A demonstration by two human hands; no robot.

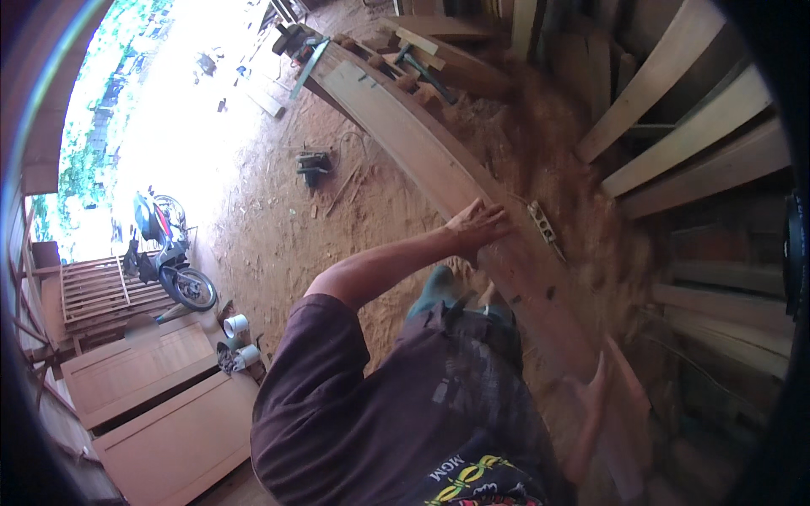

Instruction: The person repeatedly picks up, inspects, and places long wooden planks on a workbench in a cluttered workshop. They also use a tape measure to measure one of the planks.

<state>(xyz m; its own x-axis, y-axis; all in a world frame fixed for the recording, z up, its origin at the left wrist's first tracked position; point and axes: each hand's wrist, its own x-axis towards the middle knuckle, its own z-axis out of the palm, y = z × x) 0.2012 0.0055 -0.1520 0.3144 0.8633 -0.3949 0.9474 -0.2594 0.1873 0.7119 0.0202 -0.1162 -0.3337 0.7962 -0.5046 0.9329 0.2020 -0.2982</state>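
Note:
A long reddish-brown wooden plank [422, 169] runs slantwise from the far bench end toward the lower right, in front of my body. Midway along it lies my left hand [479, 228], fingers bent across the top and thumb down over the near edge. Farther down the plank, my right hand [595, 379] is smeared by motion, so its fingers cannot be made out. Right beside that hand is a blurred, pale reddish piece of wood [627, 378]; whether the hand holds it is unclear. Small dark bits [550, 293] sit on the plank between my hands.
A hammer [426, 76] and wood offcuts lie along the bench's far side. A power strip [540, 223] is right of the plank. Boards [666, 76] lean at right. A power tool [313, 167] rests on the dirt floor. Panelled doors [177, 430] and a motorcycle [173, 253] are left.

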